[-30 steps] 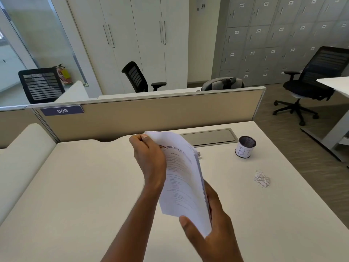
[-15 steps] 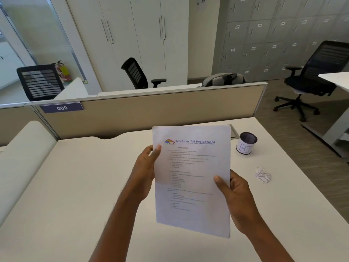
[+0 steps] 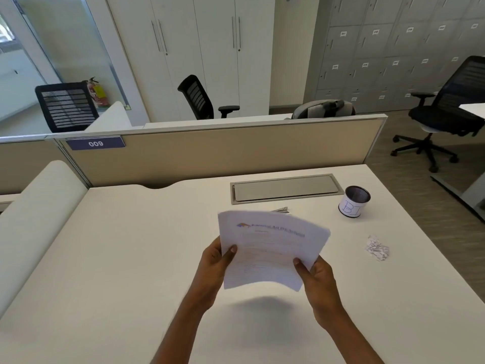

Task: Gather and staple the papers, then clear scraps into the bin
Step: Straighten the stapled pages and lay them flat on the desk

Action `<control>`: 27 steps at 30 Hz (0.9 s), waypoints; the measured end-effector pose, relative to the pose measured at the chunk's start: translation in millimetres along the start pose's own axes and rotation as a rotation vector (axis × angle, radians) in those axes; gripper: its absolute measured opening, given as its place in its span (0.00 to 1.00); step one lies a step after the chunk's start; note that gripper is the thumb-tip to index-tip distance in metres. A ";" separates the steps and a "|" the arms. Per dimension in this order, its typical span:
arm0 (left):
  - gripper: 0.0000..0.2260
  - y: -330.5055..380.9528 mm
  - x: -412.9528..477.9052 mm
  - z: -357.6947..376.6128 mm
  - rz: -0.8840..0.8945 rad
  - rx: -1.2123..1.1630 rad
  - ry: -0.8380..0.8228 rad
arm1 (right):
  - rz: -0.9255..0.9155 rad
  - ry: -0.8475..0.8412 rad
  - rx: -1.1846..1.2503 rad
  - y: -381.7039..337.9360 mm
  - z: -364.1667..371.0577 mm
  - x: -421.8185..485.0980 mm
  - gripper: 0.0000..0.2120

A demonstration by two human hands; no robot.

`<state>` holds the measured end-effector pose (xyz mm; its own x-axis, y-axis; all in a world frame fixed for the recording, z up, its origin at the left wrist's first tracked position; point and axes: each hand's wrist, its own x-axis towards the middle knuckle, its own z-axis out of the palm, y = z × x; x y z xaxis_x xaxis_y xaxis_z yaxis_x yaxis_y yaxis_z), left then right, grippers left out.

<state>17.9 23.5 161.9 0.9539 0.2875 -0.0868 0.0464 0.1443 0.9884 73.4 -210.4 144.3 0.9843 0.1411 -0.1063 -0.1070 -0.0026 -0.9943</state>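
A stack of white printed papers (image 3: pixel 270 248) hovers above the middle of the desk, tilted almost flat, its print blurred. My left hand (image 3: pixel 214 261) grips its left edge and my right hand (image 3: pixel 315 274) grips its lower right corner. A crumpled paper scrap (image 3: pixel 377 248) lies on the desk to the right. Farther back on the right stands a small black mesh bin (image 3: pixel 354 201) with a white label. Just behind the stack's top edge a small metallic thing, perhaps the stapler (image 3: pixel 281 210), peeks out, mostly hidden.
The white desk (image 3: pixel 105 258) ends at a beige partition (image 3: pixel 210 153) marked 009. A grey cable hatch (image 3: pixel 286 189) is set into the desk behind the papers. The desk's right edge drops to the floor, where a black office chair (image 3: pixel 451 111) stands.
The papers went from edge-on, to upright and facing me, to lowered and nearly flat over the desk. Both hands kept hold, with my right hand shifting to the lower right corner.
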 end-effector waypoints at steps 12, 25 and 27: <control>0.13 -52.5 1.6 -15.1 -0.083 0.058 -0.024 | 0.127 -0.022 -0.121 45.4 4.1 13.4 0.13; 0.09 -73.7 39.5 -46.8 -0.267 0.081 0.148 | 0.262 0.037 -0.066 62.7 -2.4 44.4 0.05; 0.09 -68.6 47.0 -53.2 -0.290 0.020 0.130 | 0.296 0.018 -0.036 60.6 1.1 50.3 0.07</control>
<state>43.8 77.5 83.4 0.8543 0.3557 -0.3789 0.3175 0.2200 0.9224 116.2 -202.3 78.7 0.9135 0.1113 -0.3913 -0.3847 -0.0763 -0.9199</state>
